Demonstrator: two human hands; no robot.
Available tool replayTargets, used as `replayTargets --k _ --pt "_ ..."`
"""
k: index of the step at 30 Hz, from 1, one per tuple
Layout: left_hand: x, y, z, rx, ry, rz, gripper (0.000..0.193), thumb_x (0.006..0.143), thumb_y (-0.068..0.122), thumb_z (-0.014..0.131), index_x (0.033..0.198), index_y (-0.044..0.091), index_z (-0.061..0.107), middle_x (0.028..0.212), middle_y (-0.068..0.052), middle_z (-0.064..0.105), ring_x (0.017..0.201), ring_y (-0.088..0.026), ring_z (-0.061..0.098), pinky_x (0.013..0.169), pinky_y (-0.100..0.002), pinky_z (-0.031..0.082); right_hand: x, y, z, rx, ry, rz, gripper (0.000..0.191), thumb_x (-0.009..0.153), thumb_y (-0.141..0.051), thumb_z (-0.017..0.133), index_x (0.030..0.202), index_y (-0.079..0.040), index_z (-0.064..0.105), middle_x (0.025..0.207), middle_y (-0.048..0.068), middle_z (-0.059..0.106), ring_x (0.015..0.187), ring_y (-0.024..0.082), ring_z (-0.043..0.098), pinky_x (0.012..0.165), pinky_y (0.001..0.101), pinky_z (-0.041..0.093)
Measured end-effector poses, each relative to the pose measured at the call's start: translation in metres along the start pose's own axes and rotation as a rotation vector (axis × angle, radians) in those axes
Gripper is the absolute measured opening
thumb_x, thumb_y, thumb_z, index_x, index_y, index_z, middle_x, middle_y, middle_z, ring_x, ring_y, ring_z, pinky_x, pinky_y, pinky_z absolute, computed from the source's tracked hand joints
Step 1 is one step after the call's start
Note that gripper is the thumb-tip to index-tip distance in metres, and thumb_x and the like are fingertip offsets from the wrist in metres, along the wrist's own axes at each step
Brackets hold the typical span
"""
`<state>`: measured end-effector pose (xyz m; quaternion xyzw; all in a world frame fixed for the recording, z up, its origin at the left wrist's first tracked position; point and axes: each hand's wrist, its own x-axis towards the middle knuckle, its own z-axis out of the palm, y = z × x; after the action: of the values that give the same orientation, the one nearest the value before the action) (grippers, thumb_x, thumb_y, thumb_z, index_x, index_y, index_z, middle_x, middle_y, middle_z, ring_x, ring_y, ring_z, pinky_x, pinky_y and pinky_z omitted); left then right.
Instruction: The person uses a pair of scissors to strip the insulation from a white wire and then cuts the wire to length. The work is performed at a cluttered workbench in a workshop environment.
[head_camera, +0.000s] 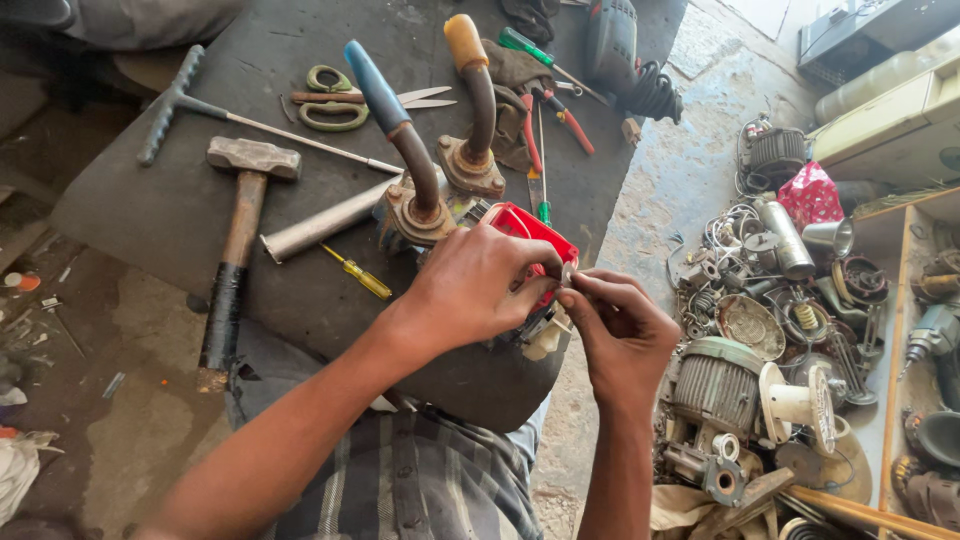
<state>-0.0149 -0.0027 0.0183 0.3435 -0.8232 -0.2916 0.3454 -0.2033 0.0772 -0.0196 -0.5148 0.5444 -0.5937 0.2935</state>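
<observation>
Dusty concrete floor (130, 400) surrounds a dark bench (180, 210) strewn with a hammer (235, 240), scissors (345, 98) and screwdrivers. At its near edge sits a red-housed device (535, 235). The left hand (480, 290) clamps over it, seemingly to steady it, while the right hand (620, 325), fingertips pressed together, pinches a small pale part (567, 275) against it. Scrap motors (720, 385) crowd the floor alongside.

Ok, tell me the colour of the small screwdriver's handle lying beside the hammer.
Translucent yellow handle, clearest in the head view.
</observation>
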Motion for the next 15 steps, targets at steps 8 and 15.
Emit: replayTargets --k 8,15 --pt "-0.001 -0.001 0.0 -0.012 0.004 0.021 0.016 0.082 0.024 0.077 0.095 0.015 0.078 0.083 -0.011 0.075 0.085 -0.035 0.071 0.075 -0.048 0.055 0.001 -0.013 -0.05 0.034 0.378 -0.09 0.014 0.093 0.003 0.078 0.105 -0.003 0.074 0.105 0.015 0.075 0.091 0.015 0.074 0.075 0.0242 0.06" --pt "0.0 -0.004 0.004 0.016 -0.016 0.02 0.015 0.083 0.023 0.076 0.095 0.015 0.078 0.083 -0.01 0.076 0.084 -0.035 0.071 0.079 -0.048 0.056 -0.014 -0.005 -0.054 0.022 -0.013 0.031 0.02 0.082 0.003 0.08 0.102 0.001 0.074 0.135 0.022 0.072 0.085 0.013 0.067 0.071 0.0256 0.057"
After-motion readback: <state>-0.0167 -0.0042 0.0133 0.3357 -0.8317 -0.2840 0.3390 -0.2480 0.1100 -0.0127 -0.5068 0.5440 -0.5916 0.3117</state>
